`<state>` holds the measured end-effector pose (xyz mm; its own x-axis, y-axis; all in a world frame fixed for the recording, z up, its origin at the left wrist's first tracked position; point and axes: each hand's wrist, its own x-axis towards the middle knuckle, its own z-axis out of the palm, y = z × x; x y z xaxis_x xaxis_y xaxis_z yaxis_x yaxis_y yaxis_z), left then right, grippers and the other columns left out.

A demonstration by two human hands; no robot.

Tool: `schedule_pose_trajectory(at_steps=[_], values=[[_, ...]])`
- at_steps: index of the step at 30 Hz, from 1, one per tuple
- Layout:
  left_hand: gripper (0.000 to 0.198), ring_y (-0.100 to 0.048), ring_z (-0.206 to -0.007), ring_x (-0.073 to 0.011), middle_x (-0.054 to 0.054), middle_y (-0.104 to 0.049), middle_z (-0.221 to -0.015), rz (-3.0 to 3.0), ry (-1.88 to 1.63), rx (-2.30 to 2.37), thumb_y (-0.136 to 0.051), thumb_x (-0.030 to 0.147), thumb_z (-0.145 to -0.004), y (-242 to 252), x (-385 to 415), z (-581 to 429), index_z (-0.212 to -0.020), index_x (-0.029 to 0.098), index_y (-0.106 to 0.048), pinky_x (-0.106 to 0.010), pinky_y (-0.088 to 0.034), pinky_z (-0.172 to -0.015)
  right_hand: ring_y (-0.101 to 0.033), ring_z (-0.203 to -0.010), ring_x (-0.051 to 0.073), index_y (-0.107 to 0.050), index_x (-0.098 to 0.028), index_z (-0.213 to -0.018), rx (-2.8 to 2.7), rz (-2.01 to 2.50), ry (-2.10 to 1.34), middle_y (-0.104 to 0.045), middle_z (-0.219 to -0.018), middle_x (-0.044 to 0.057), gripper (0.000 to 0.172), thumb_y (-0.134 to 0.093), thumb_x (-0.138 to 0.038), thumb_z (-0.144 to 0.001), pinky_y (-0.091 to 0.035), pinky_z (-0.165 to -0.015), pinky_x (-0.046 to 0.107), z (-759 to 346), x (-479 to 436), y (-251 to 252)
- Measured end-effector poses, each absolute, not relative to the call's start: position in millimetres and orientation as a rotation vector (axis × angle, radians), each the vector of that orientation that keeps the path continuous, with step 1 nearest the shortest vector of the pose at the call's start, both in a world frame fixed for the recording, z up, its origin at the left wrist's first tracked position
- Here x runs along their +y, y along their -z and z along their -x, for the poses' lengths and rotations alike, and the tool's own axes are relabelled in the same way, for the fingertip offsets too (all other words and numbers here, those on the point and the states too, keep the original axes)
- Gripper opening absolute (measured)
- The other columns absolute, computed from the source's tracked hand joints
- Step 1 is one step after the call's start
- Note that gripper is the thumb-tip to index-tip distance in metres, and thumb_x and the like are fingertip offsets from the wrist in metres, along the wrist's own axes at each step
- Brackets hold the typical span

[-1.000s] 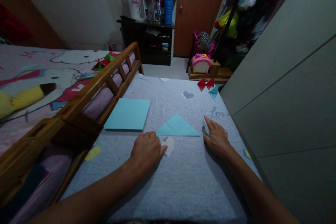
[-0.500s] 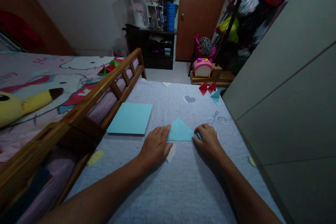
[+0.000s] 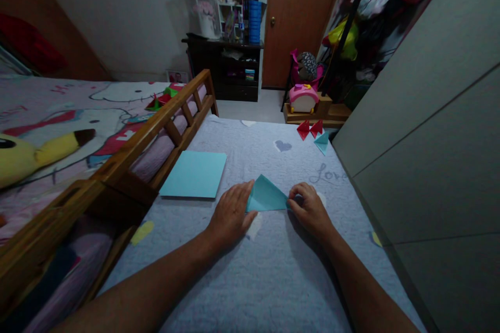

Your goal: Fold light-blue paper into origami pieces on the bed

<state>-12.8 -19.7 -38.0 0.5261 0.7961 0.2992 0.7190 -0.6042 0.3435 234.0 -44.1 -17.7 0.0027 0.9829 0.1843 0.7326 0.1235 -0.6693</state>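
One paper (image 3: pixel 266 199) lies partly under the left hand (image 3: pixel 231 213), fingers together, thumb apart, seemingly for anchoring; the right hand (image 3: pixel 310 208) pinches a corner.

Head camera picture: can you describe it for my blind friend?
Left hand rests at one end of folded blue paper, right hand pinches the other, on pale cloth. Flat blue paper lies left; two red folded pieces and a blue one sit far right.

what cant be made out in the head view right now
- Folded paper's left end: head view, hidden by the left hand.
- Its right tip: head view, hidden by the right hand's fingers.
- Yellow toy: head view, cut off by the left edge.
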Motion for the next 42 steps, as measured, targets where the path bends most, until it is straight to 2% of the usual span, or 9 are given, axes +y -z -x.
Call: schedule_pose_trajectory(at_steps=[4, 7, 13, 17, 25, 31, 34, 39, 42], values=[[0.086, -0.045, -0.135, -0.0293, -0.017, -0.049, -0.145, -2.418, -0.798, 1.235, -0.064, 0.027, -0.086, 36, -17, 16, -0.154, 0.018, -0.013, -0.05, -0.037, -0.113, -0.055, -0.081, 0.019, -0.058, -0.02, -0.08, -1.576, 1.537, -0.673, -0.06, -0.081, 0.003, 0.005, -0.054, -0.024, -0.081, -0.043, -0.076, 0.032, -233, -47, 12], [0.089, -0.054, -0.126, -0.0272, -0.014, -0.057, -0.135, -2.204, -0.901, 1.21, -0.07, 0.028, -0.082, 29, -16, 19, -0.154, 0.02, -0.018, -0.046, -0.043, -0.108, -0.054, -0.071, 0.017, -0.058, -0.02, -0.079, -1.415, 1.473, -0.81, -0.057, -0.074, 0.0, 0.011, -0.057, -0.031, -0.083, -0.042, -0.067, 0.029, -233, -47, 11], [0.053, -0.065, -0.1, -0.0196, -0.006, -0.066, -0.111, -1.896, -1.003, 1.143, -0.065, 0.024, -0.085, 22, -15, 18, -0.136, 0.024, -0.05, -0.035, -0.052, -0.093, -0.051, -0.066, 0.015, -0.058, -0.021, -0.08, -1.219, 1.368, -0.89, -0.056, -0.073, -0.002, 0.015, -0.066, -0.034, -0.079, -0.04, -0.06, 0.026, -234, -45, 16], [0.046, -0.063, -0.097, -0.0174, -0.007, -0.06, -0.121, -1.888, -1.036, 1.09, -0.065, 0.022, -0.085, 21, -15, 17, -0.13, 0.025, -0.055, -0.03, -0.054, -0.083, -0.052, -0.067, 0.015, -0.061, -0.022, -0.099, -1.14, 1.323, -0.92, -0.058, -0.078, -0.001, 0.024, -0.068, -0.034, -0.079, -0.04, -0.059, 0.026, -235, -45, 19], [0.045, -0.06, -0.109, -0.0211, -0.009, -0.056, -0.129, -1.948, -1.017, 1.124, -0.068, 0.022, -0.083, 20, -13, 19, -0.127, 0.024, -0.057, -0.034, -0.054, -0.088, -0.055, -0.069, 0.015, -0.065, -0.021, -0.096, -1.12, 1.318, -0.91, -0.062, -0.083, 0.001, 0.022, -0.069, -0.035, -0.08, -0.045, -0.059, 0.027, -233, -44, 21], [0.04, -0.051, -0.127, -0.0251, -0.01, -0.052, -0.135, -2.097, -1.053, 1.092, -0.066, 0.022, -0.086, 20, -15, 20, -0.125, 0.024, -0.058, -0.043, -0.046, -0.105, -0.057, -0.072, 0.016, -0.066, -0.022, -0.098, -1.109, 1.335, -0.921, -0.063, -0.085, 0.001, 0.021, -0.069, -0.035, -0.081, -0.047, -0.06, 0.027, -234, -44, 24], [0.033, -0.052, -0.125, -0.025, -0.01, -0.054, -0.13, -2.16, -1.085, 1.083, -0.066, 0.02, -0.085, 19, -16, 19, -0.117, 0.023, -0.06, -0.045, -0.043, -0.107, -0.057, -0.071, 0.016, -0.066, -0.022, -0.097, -1.096, 1.325, -0.931, -0.063, -0.084, 0.001, 0.022, -0.069, -0.036, -0.081, -0.046, -0.06, 0.027, -233, -44, 23], [0.01, -0.056, -0.112, -0.0253, -0.008, -0.062, -0.114, -2.219, -1.073, 1.114, -0.065, 0.018, -0.084, 21, -11, 18, -0.094, 0.021, -0.064, -0.045, -0.046, -0.099, -0.056, -0.067, 0.015, -0.066, -0.022, -0.096, -1.087, 1.31, -0.96, -0.063, -0.081, 0.0, 0.021, -0.069, -0.036, -0.08, -0.046, -0.06, 0.028, -231, -45, 19], [0.004, -0.057, -0.109, -0.0242, -0.007, -0.067, -0.106, -2.22, -1.107, 1.076, -0.061, 0.017, -0.088, 20, -9, 19, -0.087, 0.021, -0.062, -0.045, -0.044, -0.1, -0.058, -0.073, 0.017, -0.065, -0.023, -0.097, -1.144, 1.344, -0.938, -0.064, -0.085, 0.002, 0.02, -0.065, -0.036, -0.083, -0.048, -0.064, 0.03, -232, -46, 18]])
